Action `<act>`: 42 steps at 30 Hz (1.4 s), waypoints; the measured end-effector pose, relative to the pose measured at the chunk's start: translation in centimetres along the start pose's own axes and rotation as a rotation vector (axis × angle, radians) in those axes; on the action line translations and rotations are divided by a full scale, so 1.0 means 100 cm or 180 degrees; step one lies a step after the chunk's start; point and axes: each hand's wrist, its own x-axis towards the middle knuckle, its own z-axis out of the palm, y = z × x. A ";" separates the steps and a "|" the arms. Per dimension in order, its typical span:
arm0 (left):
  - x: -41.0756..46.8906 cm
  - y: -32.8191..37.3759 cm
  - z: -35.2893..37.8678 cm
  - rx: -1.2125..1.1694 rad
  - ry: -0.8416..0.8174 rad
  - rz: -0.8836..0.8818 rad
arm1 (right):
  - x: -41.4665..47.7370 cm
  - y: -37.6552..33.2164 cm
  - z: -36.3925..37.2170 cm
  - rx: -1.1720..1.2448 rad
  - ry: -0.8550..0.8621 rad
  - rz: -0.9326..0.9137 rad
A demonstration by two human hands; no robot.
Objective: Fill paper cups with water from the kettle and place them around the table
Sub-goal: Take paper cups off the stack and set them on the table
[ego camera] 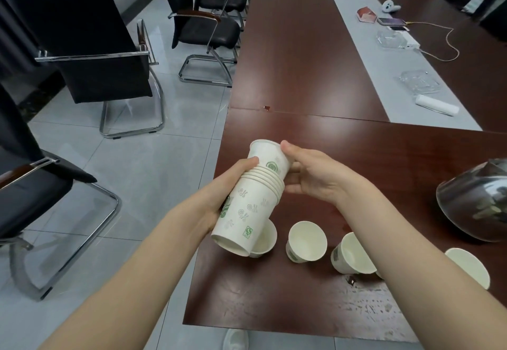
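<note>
A stack of white paper cups (247,207) with green prints hangs tilted above the near end of the brown table (301,80), mouths pointing away from me. My left hand (227,187) grips the stack's side. My right hand (307,174) pinches the top cup (267,154), which sticks partly out of the stack. Several single empty cups stand on the table below: one (266,242) half hidden behind the stack, one (307,241) in the middle, one (354,253) to its right, one (469,267) past my right forearm. The dark glass kettle (474,201) sits at the right edge.
Black office chairs (208,28) line the table's left side on a grey tiled floor. A grey runner (367,56) down the table carries glass ashtrays (418,82), a rolled white towel (436,104), phones with a cable, red tissue boxes and a white controller.
</note>
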 end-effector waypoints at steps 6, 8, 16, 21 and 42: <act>-0.005 0.005 -0.024 -0.0378 0.0287 -0.0076 | 0.021 -0.011 -0.007 0.0546 0.0644 -0.0542; -0.007 0.006 -0.038 -0.0462 0.0483 -0.0037 | 0.034 -0.009 -0.012 0.0362 0.0903 -0.0651; -0.004 -0.006 -0.065 -0.0968 0.0554 0.0026 | 0.067 0.045 -0.010 -0.1314 0.0810 -0.0518; -0.002 -0.019 -0.067 -0.1007 0.0493 -0.0092 | 0.071 0.074 -0.003 -0.2217 0.0393 -0.0535; -0.001 -0.047 -0.061 -0.1067 0.0410 -0.0377 | 0.065 0.091 -0.003 -0.2122 -0.0265 -0.0351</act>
